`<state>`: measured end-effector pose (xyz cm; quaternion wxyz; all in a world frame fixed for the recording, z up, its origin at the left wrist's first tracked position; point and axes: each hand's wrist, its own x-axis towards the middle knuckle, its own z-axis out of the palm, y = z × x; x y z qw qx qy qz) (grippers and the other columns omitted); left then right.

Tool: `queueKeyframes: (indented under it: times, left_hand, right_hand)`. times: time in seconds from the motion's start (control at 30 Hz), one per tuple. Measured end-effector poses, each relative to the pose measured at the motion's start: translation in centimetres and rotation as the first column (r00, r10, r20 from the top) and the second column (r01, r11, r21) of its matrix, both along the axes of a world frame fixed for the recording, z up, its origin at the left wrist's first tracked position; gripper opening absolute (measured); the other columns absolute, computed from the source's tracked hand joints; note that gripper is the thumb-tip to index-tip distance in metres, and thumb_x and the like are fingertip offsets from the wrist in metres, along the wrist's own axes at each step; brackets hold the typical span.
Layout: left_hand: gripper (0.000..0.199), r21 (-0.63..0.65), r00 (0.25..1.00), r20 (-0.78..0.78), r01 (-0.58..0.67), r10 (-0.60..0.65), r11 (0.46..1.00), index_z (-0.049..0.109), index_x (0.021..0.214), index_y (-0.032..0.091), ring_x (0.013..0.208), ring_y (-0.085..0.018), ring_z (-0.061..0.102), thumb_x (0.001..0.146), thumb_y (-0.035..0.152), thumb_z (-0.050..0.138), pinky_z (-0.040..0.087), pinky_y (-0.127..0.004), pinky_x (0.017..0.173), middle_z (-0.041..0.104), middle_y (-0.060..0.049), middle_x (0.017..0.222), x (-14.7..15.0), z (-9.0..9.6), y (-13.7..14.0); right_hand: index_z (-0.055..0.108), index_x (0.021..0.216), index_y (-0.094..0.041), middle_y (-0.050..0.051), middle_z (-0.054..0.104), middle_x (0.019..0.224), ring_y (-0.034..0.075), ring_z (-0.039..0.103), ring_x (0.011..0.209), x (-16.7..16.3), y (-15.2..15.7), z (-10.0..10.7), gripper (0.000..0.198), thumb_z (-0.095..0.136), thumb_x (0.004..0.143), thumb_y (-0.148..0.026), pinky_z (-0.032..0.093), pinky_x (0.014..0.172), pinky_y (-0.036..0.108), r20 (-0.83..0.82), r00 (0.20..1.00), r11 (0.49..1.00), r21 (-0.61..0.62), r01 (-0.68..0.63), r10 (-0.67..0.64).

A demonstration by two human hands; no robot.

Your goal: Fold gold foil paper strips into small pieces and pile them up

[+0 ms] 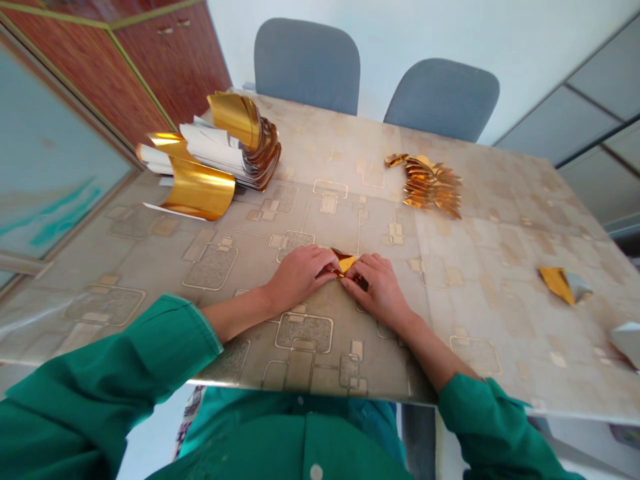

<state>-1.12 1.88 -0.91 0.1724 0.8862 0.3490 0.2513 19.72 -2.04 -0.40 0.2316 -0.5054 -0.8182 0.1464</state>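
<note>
A small folded piece of gold foil paper (346, 265) is held just above or on the table, near the middle of its front side. My left hand (306, 273) pinches its left end between thumb and fingers. On the other end, my right hand (376, 283) is closed with thumb and fingertips on the folds. The paper's middle stands partly open between the hands, showing a bright gold face and darker creases. Its lower edges are hidden by my fingers.
Gold and white paper sheets (200, 177) lie stacked and curling at the back left. Folded gold pieces (433, 183) sit in a row at the back right. A gold-and-silver scrap (565, 285) lies far right on the patterned tablecloth (300, 347). Two grey chairs (307, 63) stand behind.
</note>
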Motion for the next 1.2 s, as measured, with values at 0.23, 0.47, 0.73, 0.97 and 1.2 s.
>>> queueKeyframes:
  times: [0.23,0.47,0.73,0.97,1.2]
  left_hand:
    - [0.008,-0.002,1.0,0.006,0.001,-0.001,1.0,0.064,0.092,0.018,0.085,-0.019,0.062,0.093,0.026,0.065,0.045,-0.03,0.077,0.069,-0.002,0.088,-0.14,-0.24,0.1]
    - [0.013,-0.029,0.999,-0.03,0.034,-0.035,0.999,0.066,0.094,0.018,0.09,-0.021,0.058,0.095,0.03,0.063,0.044,-0.032,0.081,0.067,-0.004,0.093,-0.21,0.01,0.06]
    - [0.015,0.006,0.995,-0.1,0.03,-0.029,1.0,0.065,0.09,0.017,0.089,-0.021,0.055,0.096,0.03,0.06,0.043,-0.033,0.081,0.063,-0.005,0.091,-0.01,0.05,-0.07]
    - [0.011,0.004,0.993,-0.118,0.005,-0.004,1.0,0.063,0.09,0.017,0.09,-0.023,0.055,0.093,0.028,0.065,0.043,-0.034,0.08,0.063,-0.005,0.091,0.17,0.02,-0.09]
    - [0.007,-0.087,1.0,-0.029,-0.007,0.004,0.996,0.059,0.092,0.018,0.086,-0.02,0.056,0.093,0.023,0.064,0.042,-0.032,0.078,0.064,-0.003,0.09,0.11,0.06,0.01]
  right_hand:
    - [0.059,0.075,-0.021,0.002,0.059,0.08,0.019,0.05,0.081,-0.25,0.01,-0.21,0.016,0.064,0.09,-0.026,0.033,0.074,0.033,-0.019,0.999,1.0,-0.004,0.027,-0.027]
    - [0.06,0.074,-0.021,0.002,0.06,0.079,0.019,0.051,0.081,-0.05,0.1,-0.47,0.017,0.067,0.089,-0.026,0.034,0.076,0.033,-0.104,0.994,0.999,-0.05,0.016,-0.021]
    - [0.061,0.073,-0.021,0.002,0.058,0.078,0.019,0.05,0.08,-0.23,0.01,-0.51,0.02,0.062,0.092,-0.027,0.034,0.075,0.033,-0.077,0.996,0.999,-0.033,0.035,-0.037]
    - [0.055,0.079,-0.021,0.002,0.06,0.079,0.02,0.049,0.079,-0.64,-0.06,-0.65,0.014,0.065,0.088,-0.024,0.032,0.072,0.034,-0.008,0.997,0.997,0.013,0.074,-0.074]
    - [0.055,0.082,-0.022,0.002,0.061,0.082,0.021,0.049,0.081,-0.56,0.02,-0.65,0.012,0.063,0.089,-0.025,0.032,0.074,0.034,0.001,0.998,0.998,-0.008,0.064,-0.064]
